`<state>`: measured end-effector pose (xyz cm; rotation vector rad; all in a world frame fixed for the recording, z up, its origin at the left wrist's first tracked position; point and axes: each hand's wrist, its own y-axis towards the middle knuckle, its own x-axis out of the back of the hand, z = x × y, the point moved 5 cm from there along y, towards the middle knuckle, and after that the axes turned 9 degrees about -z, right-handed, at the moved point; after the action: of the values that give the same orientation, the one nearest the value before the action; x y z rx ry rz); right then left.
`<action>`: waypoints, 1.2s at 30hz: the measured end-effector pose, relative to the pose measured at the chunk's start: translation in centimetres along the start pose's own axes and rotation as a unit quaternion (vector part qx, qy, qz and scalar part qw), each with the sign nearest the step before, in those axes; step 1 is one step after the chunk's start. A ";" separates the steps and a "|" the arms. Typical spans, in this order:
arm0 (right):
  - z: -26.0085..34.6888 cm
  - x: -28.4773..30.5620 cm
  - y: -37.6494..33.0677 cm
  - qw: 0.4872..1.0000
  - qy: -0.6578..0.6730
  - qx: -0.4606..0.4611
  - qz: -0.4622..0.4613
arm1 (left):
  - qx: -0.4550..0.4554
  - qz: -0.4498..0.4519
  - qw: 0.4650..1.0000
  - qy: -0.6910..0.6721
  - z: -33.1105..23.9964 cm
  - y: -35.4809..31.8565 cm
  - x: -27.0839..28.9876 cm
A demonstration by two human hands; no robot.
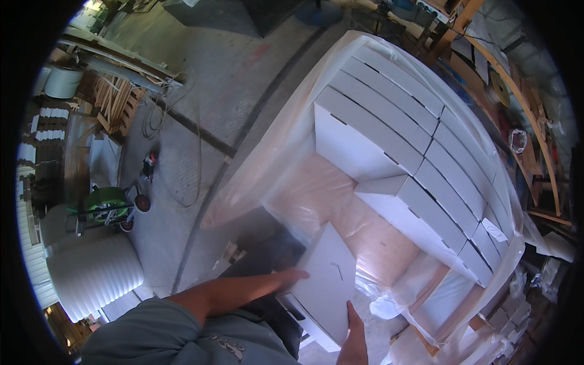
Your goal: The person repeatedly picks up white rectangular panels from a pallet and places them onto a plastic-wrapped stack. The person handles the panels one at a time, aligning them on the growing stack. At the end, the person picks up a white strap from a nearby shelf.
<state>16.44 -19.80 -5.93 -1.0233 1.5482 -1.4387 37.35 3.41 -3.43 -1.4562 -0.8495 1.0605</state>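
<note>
A long white cardboard box [325,267] is held tilted in front of my body, a small dark mark on its upper face. My left hand [294,277] presses on its left side, the fingers partly hidden behind it. On the opposite side my right hand [354,319] holds the box near its close end. Beyond it, a large container lined with clear plastic film [283,146] holds rows of similar white boxes [371,121] packed side by side. Pinkish film-covered bottom [347,194] shows between those rows and the box in my hands.
At left on the concrete floor stand a big roll of white foam wrap [94,274] and a green wheeled machine [106,204]. A hose [198,158] lies across the floor. Wooden slats [115,103] are stacked farther back. An orange frame [517,79] rises behind the container at right.
</note>
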 end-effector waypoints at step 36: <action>15.6 -12.8 1.8 0.962 -0.147 0.157 -0.169 | -0.098 -0.035 0.979 -0.174 -1.8 -6.0 17.5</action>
<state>35.64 -13.73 -8.50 -1.2789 0.9275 -1.6101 45.34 19.87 -0.30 -1.4085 -1.2757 1.2266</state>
